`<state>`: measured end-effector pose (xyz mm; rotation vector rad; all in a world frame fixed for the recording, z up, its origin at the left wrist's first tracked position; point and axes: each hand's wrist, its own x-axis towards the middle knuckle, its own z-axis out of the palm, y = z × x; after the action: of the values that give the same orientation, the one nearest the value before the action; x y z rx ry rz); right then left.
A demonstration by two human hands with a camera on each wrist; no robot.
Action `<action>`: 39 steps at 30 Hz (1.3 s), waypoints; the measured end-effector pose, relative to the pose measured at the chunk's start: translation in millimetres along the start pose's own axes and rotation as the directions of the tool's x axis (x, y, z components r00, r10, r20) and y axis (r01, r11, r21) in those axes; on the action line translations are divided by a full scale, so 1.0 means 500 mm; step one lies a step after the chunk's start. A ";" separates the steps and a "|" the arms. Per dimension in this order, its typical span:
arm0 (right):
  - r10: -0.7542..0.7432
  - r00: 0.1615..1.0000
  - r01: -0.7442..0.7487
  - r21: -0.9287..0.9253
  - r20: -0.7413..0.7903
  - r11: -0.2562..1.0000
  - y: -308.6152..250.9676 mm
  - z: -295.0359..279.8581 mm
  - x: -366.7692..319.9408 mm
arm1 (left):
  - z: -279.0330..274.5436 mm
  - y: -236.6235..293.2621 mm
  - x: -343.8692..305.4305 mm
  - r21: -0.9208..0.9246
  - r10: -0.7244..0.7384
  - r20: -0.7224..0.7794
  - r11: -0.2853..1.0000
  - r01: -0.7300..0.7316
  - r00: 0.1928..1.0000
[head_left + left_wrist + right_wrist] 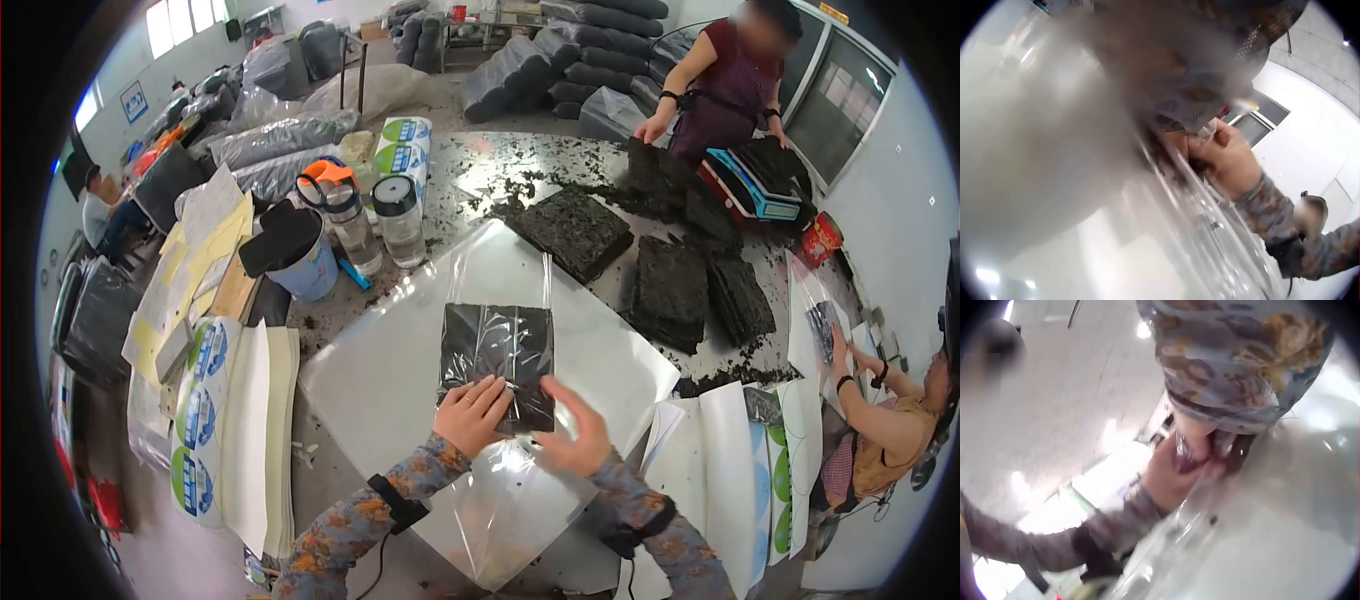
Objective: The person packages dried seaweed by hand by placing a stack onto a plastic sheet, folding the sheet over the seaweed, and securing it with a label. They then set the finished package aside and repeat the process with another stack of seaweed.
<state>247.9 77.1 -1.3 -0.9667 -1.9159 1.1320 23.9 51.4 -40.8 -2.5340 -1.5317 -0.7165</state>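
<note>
**Left hand (473,415) on the near end of the film-covered slab (500,345), right hand (575,435) at its right edge**

The slab lies in the middle of the sheet (370,370), which is turned with 1 corner towards the person. Its slightly longer axis runs away from the person, and most of it lies forward of the left fingers. The left hand is nearer: it rests palm down on the left part of the near end, fingers mostly straight, pinching nothing that shows. The right hand is spread, thumb apart from the index finger, beside the near right corner; blur hides whether it touches the slab or only the film (490,510). The wrist views are too smeared to settle this.

The film runs out past the slab at the far and near ends, in line with its long axis. Beyond the sheet, more dark blocks (575,232) lie on the table (480,150), ahead and to the right; 2 bottles (398,225) stand ahead and to the left, beside a bucket (305,268)
</note>
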 end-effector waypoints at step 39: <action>0.056 0.898 0.146 -0.416 0.437 0.898 0.057 0.023 0.264 | -0.036 -0.188 0.122 -0.403 -0.035 0.507 0.874 0.273 0.861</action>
<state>182.5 195.5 -6.4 -0.9406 -2.6343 0.9601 -39.5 141.5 -13.1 -3.1616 -1.9392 -0.5295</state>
